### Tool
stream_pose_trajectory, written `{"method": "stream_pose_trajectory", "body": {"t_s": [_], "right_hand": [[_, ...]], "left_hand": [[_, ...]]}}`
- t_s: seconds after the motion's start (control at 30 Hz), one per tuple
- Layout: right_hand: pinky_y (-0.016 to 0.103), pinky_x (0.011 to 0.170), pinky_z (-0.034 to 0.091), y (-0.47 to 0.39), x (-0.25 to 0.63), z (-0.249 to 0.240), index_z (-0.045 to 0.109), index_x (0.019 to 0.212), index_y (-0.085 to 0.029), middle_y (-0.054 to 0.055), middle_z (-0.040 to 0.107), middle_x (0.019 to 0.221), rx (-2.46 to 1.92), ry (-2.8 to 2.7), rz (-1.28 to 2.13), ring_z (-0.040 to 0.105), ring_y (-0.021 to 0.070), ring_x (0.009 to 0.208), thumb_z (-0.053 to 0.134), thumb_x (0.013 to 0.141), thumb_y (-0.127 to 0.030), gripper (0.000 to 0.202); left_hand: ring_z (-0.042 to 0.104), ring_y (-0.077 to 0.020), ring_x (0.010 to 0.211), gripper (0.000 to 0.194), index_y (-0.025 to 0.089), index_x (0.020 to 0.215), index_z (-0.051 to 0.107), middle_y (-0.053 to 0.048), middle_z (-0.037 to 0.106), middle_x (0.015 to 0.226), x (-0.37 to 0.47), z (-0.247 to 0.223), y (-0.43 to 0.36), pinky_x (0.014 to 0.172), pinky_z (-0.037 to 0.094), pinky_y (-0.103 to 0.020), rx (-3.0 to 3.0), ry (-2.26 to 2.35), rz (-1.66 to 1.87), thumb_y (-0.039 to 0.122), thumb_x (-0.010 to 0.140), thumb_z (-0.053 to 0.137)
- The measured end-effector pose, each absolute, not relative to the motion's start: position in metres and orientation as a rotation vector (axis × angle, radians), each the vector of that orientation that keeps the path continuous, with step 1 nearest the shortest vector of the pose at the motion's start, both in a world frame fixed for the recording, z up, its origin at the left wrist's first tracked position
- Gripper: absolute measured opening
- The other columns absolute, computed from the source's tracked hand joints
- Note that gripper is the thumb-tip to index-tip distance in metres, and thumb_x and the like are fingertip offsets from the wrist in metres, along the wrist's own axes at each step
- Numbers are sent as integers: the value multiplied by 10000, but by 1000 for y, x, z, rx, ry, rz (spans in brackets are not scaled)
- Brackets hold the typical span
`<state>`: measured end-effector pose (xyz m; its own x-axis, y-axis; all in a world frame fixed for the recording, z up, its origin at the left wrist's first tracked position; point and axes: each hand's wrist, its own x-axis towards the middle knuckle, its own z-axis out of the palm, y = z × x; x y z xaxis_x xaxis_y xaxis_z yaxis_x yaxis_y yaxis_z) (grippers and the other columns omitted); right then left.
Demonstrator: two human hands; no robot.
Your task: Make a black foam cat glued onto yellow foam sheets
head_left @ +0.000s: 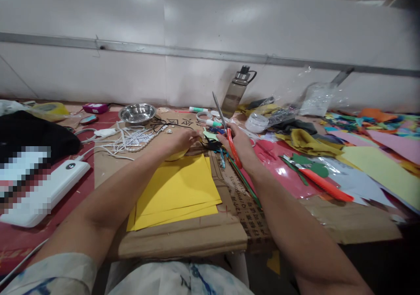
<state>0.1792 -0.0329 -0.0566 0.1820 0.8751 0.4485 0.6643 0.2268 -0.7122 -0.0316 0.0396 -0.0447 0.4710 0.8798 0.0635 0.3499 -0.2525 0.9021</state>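
Red-handled steel scissors [226, 131] (blades up) in right hand [238, 142]; left hand [180, 142] on yellow sheets [177, 190].

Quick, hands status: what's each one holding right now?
Left hand: closed on a small green paper piece.
Right hand: closed on red-handled scissors, blades up.

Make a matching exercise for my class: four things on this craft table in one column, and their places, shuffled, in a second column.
Things:
1. scissors
2. metal bowl
3. water bottle
4. yellow paper sheets

Places:
A. standing by the wall
B. on cardboard between the forearms
C. in the right hand
D. behind the left hand, near white cords

Pairs: 1-C, 2-D, 3-A, 4-B
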Motion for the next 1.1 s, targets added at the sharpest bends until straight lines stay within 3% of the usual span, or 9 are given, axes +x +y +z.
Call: {"method": "stream_pose_trajectory", "body": {"t_s": [0.2, 0.37, 0.47, 0.57, 0.67, 0.77, 0.87, 1.0, 1.1], "right_hand": [[398, 743, 496, -32, 179, -60, 613, 1111, -199, 70, 677, 865, -1478, -1513, 265, 638, 240, 787, 635, 754, -476, 452], [387, 721, 485, -33, 177, -61, 626, 1087, -202, 51, 667, 805, -1496, -1526, 245, 607, 221, 711, 632, 748, -455, 423], [378, 703, 473, -35, 175, -59, 628, 1085, -197, 43, 647, 775, -1530, -1545, 259, 584, 215, 681, 620, 747, -473, 436], [382, 726, 474, -36, 174, -58, 624, 1099, -193, 56, 662, 808, -1530, -1567, 255, 593, 221, 706, 606, 759, -514, 467], [394, 757, 482, -37, 172, -57, 624, 1109, -188, 76, 690, 855, -1533, -1586, 257, 620, 234, 752, 609, 765, -525, 482], [402, 776, 490, -36, 172, -59, 629, 1112, -180, 91, 704, 881, -1529, -1594, 255, 641, 245, 781, 609, 769, -526, 488], [411, 799, 496, -34, 172, -62, 632, 1120, -180, 91, 712, 894, -1528, -1598, 236, 651, 249, 799, 602, 773, -528, 493], [415, 811, 502, -32, 173, -65, 639, 1125, -168, 91, 718, 888, -1531, -1611, 225, 661, 252, 811, 609, 776, -516, 495], [412, 814, 502, -32, 173, -66, 645, 1119, -182, 82, 723, 887, -1526, -1609, 206, 662, 248, 818, 619, 779, -494, 462]], "left_hand": [[660, -112, 689, 73, 158, 804, 575, -6, 649, 716, -36, -42, 58, 712, 522, -234, 1524, 1051, 991, 190, 866, 597], [637, -117, 557, 208, 161, 766, 506, 3, 615, 601, -52, -47, 69, 651, 570, -274, 1372, 1231, 980, 200, 795, 709], [629, -155, 520, 191, 165, 740, 524, -4, 606, 548, -60, -53, 76, 585, 549, -288, 1407, 1383, 907, 161, 762, 714], [657, -202, 588, 160, 172, 749, 556, -18, 613, 558, -69, -54, 82, 596, 518, -285, 1540, 1532, 875, 142, 737, 713], [675, -224, 813, 209, 182, 797, 586, -39, 655, 689, -78, -48, 85, 706, 491, -259, 1758, 1660, 885, 158, 687, 762], [645, -257, 955, 266, 179, 793, 615, -63, 675, 789, -79, -38, 83, 780, 464, -259, 1983, 1708, 699, 203, 626, 820], [652, -253, 887, 364, 180, 785, 674, -42, 686, 785, -72, -30, 74, 752, 461, -254, 2141, 1618, 327, 255, 501, 889], [641, -199, 829, 593, 186, 1017, 710, -20, 712, 890, -61, -23, 58, 732, 455, -231, 2242, 1491, -20, 231, 456, 897], [629, -187, 833, 624, 181, 1077, 696, -20, 711, 910, -58, -19, 51, 728, 442, -222, 2285, 1458, -126, 191, 481, 880]]}}
